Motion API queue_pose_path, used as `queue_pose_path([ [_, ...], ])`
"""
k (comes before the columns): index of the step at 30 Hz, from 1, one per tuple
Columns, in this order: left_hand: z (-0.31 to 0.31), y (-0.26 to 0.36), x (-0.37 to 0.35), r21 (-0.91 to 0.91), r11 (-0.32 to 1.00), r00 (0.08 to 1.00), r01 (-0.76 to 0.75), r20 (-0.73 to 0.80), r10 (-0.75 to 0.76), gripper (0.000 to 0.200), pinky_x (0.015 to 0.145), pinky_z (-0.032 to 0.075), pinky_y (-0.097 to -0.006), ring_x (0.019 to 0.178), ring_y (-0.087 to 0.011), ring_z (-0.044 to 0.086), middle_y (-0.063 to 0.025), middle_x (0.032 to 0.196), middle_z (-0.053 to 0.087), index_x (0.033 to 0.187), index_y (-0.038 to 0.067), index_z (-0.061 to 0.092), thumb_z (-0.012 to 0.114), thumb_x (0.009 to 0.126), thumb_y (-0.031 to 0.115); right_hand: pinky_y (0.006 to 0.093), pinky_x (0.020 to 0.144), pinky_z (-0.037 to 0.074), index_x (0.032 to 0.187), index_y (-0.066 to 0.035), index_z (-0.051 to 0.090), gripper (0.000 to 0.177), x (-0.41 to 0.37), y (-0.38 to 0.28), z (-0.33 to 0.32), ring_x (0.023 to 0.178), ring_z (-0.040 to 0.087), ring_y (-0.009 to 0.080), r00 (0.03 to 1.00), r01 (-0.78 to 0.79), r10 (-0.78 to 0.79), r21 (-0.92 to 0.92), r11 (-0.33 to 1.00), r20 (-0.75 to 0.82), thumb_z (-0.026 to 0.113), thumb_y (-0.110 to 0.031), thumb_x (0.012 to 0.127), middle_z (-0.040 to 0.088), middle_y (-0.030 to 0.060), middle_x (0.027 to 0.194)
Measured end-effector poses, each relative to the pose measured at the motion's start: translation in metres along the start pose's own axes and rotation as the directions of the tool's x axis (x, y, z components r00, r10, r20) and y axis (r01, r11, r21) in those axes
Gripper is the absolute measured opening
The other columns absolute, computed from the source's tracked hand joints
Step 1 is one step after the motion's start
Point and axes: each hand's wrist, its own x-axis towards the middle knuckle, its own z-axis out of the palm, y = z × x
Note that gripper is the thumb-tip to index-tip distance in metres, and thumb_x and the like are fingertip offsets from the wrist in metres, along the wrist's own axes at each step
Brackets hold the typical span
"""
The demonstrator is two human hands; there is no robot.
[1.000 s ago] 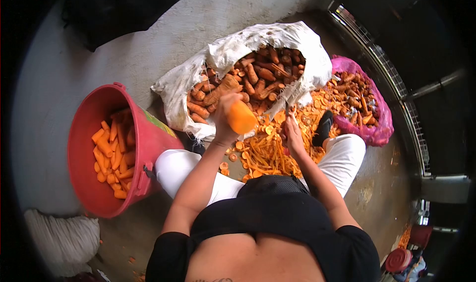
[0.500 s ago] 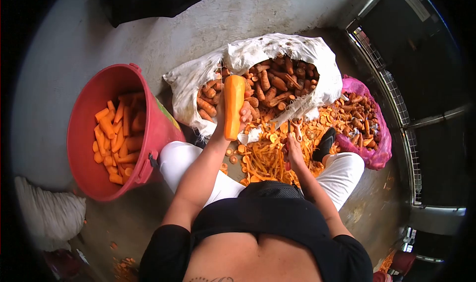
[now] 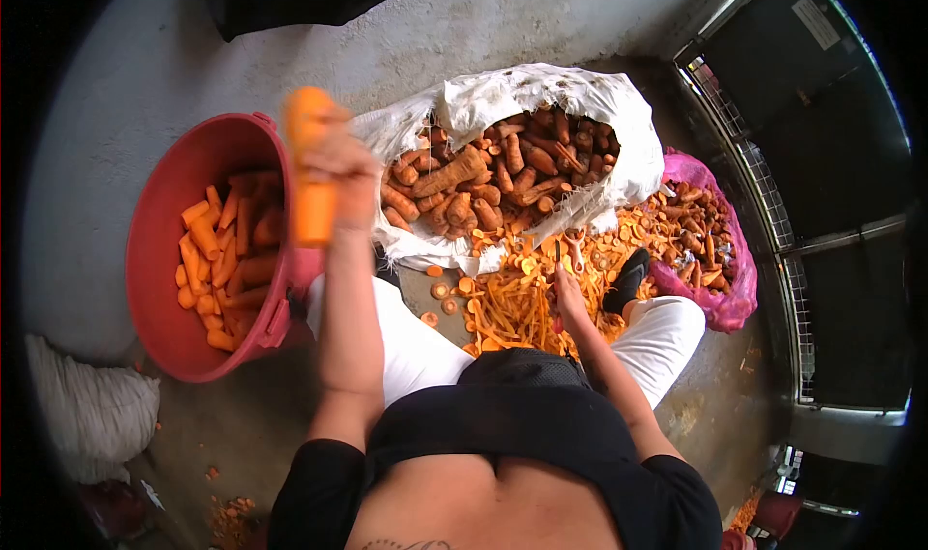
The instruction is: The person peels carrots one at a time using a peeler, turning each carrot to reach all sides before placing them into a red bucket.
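Observation:
My left hand (image 3: pixel 344 168) is wrapped round a thick peeled orange carrot (image 3: pixel 314 212), held upright and blurred by motion. It is raised beside the right rim of a red bucket (image 3: pixel 208 366), in which many peeled carrots (image 3: pixel 205 236) lie. My right hand (image 3: pixel 568 294) is closed on a slim tool (image 3: pixel 558 250) with a thin dark blade and a reddish handle; whether it is a knife or a peeler I cannot tell. Below that hand lies a heap of carrot peelings and cut ends (image 3: pixel 517 308).
An open white sack (image 3: pixel 541 86) of unpeeled carrots (image 3: pixel 454 175) lies against the wall. Right of it stands a pink bag (image 3: pixel 737 294) with carrot scraps. A filled white sack (image 3: pixel 92 410) sits at lower left. A dark gate (image 3: pixel 841 202) borders the right side.
My left hand has swung left with the peeled carrot, from in front of the white sack to beside the red bucket. My right hand has barely moved.

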Motion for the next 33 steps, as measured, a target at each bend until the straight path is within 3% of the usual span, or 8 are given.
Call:
queue_pose_path([
  [3, 0.063, 0.031, 0.021, -0.145, 0.974, 0.942, -0.177, 0.262, 0.21, 0.032, 0.063, 0.059, -0.03, 0.052, -0.0152, 0.061, -0.0075, 0.069, 0.063, 0.125, 0.001, 0.04, 0.043, 0.096, 0.015, 0.0248, 0.036, 0.026, 0.087, -0.01, 0.046, 0.045, 0.006, 0.012, -0.003, 0.038, 0.029, 0.0093, 1.0, 0.018, -0.018, -0.05, 0.999, 0.001, 0.038, -0.052, 0.097, 0.039, -0.0015, 0.056],
  [7, 0.037, 0.022, 0.037, 0.004, 0.992, 0.981, -0.129, 0.143, 0.128, 0.039, 0.064, 0.059, -0.0302, 0.056, -0.0139, 0.063, -0.0095, 0.073, 0.063, 0.134, -0.001, 0.033, 0.037, 0.099, 0.014, 0.0251, 0.036, 0.026, 0.085, -0.011, 0.046, 0.043, 0.011, 0.011, -0.002, 0.037, 0.029, 0.0095, 1.0, -0.001, 0.0, -0.063, 0.998, -0.009, 0.039, -0.051, 0.097, 0.039, -0.0013, 0.056],
  [12, -0.038, -0.006, 0.034, 0.102, 0.992, 0.997, 0.069, 0.024, -0.072, 0.045, 0.074, 0.055, -0.0313, 0.066, -0.0126, 0.06, -0.0042, 0.081, 0.06, 0.136, 0.0, 0.035, 0.045, 0.094, 0.012, 0.0252, 0.036, 0.026, 0.087, -0.012, 0.046, 0.042, 0.008, 0.013, -0.005, 0.039, 0.031, 0.0092, 1.0, 0.0, 0.0, -0.035, 0.999, -0.018, 0.039, -0.052, 0.097, 0.04, -0.0008, 0.057],
  [16, -0.063, 0.001, 0.035, 0.276, 0.957, 0.984, 0.094, -0.169, -0.048, 0.041, 0.072, 0.051, -0.031, 0.065, -0.0127, 0.056, -0.0026, 0.079, 0.058, 0.131, -0.001, 0.042, 0.043, 0.095, 0.018, 0.0252, 0.036, 0.027, 0.088, -0.011, 0.045, 0.041, 0.017, 0.019, -0.012, 0.039, 0.032, 0.0095, 1.0, -0.01, 0.009, -0.036, 0.999, -0.027, 0.04, -0.051, 0.097, 0.04, -0.0009, 0.057],
  [20, -0.099, 0.027, 0.027, 0.395, 0.917, 0.85, 0.057, -0.501, 0.163, 0.031, 0.07, 0.048, -0.0295, 0.063, -0.013, 0.054, -0.0017, 0.077, 0.057, 0.113, 0.0, 0.055, 0.043, 0.096, 0.023, 0.0253, 0.036, 0.026, 0.087, -0.011, 0.047, 0.042, 0.03, 0.027, -0.01, 0.039, 0.032, 0.0096, 0.997, -0.072, 0.071, -0.049, 0.996, -0.027, 0.04, -0.051, 0.097, 0.041, -0.0011, 0.057],
  [22, -0.107, 0.035, 0.025, 0.471, 0.881, 0.785, 0.046, -0.562, 0.26, 0.029, 0.07, 0.047, -0.0291, 0.063, -0.0126, 0.054, -0.0017, 0.077, 0.057, 0.109, 0.001, 0.056, 0.043, 0.096, 0.022, 0.0255, 0.036, 0.026, 0.087, -0.011, 0.048, 0.039, 0.037, 0.032, -0.008, 0.038, 0.032, 0.0094, 0.996, -0.085, 0.085, -0.046, 0.995, 0.003, 0.045, -0.048, 0.097, 0.042, -0.0016, 0.057],
  [29, -0.107, 0.041, 0.031, 0.623, 0.773, 0.708, 0.117, -0.598, 0.375, 0.02, 0.067, 0.045, -0.0281, 0.063, -0.0112, 0.051, -0.001, 0.076, 0.056, 0.103, 0.002, 0.058, 0.05, 0.093, 0.018, 0.0251, 0.036, 0.028, 0.081, -0.009, 0.052, 0.03, 0.067, 0.046, 0.015, 0.039, 0.038, 0.0088, 0.985, -0.13, 0.161, -0.349, 0.928, 0.061, 0.061, -0.036, 0.092, 0.046, -0.0019, 0.057],
  [33, -0.119, 0.048, 0.034, 0.667, 0.731, 0.639, 0.143, -0.627, 0.446, 0.02, 0.067, 0.046, -0.0276, 0.064, -0.0112, 0.051, -0.0004, 0.076, 0.056, 0.103, 0.002, 0.058, 0.05, 0.093, 0.018, 0.0264, 0.047, 0.038, 0.09, -0.003, 0.06, 0.023, 0.108, 0.061, 0.026, 0.051, 0.046, 0.0097, 0.994, -0.082, 0.106, -0.481, 0.873, 0.025, 0.061, -0.026, 0.09, 0.05, -0.0002, 0.061],
])
